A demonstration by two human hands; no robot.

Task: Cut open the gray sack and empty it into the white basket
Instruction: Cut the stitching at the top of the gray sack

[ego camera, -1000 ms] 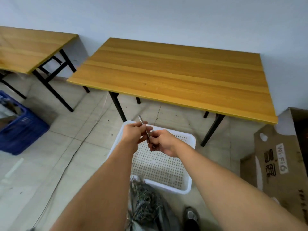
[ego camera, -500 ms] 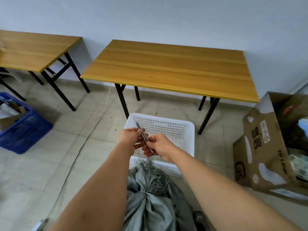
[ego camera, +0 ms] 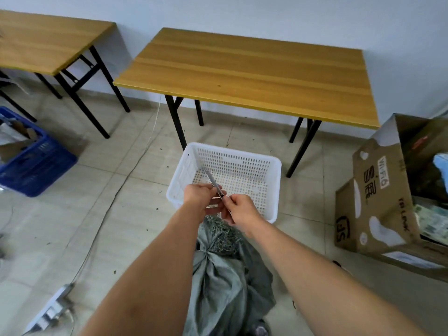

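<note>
A gray sack (ego camera: 228, 282) stands on the floor between my forearms, its neck tied shut with a frayed tuft on top. Just beyond it sits the white basket (ego camera: 275, 187), perforated and holding nothing. Both hands meet over the basket's near edge, above the sack's tuft. My left hand (ego camera: 200, 197) and my right hand (ego camera: 238, 210) both grip a slim metal knife (ego camera: 213, 181), whose blade points up and away over the basket.
A wooden table (ego camera: 247, 69) stands behind the basket, another table (ego camera: 48, 40) at the left. A blue crate (ego camera: 36, 161) sits on the floor at left, an open cardboard box (ego camera: 378, 197) at right. A power strip (ego camera: 52, 309) and cable lie on the tiles.
The view has pulled back and tilted down, showing more of the sack. Both hands stay together on the knife, now lower over the basket's near edge.
</note>
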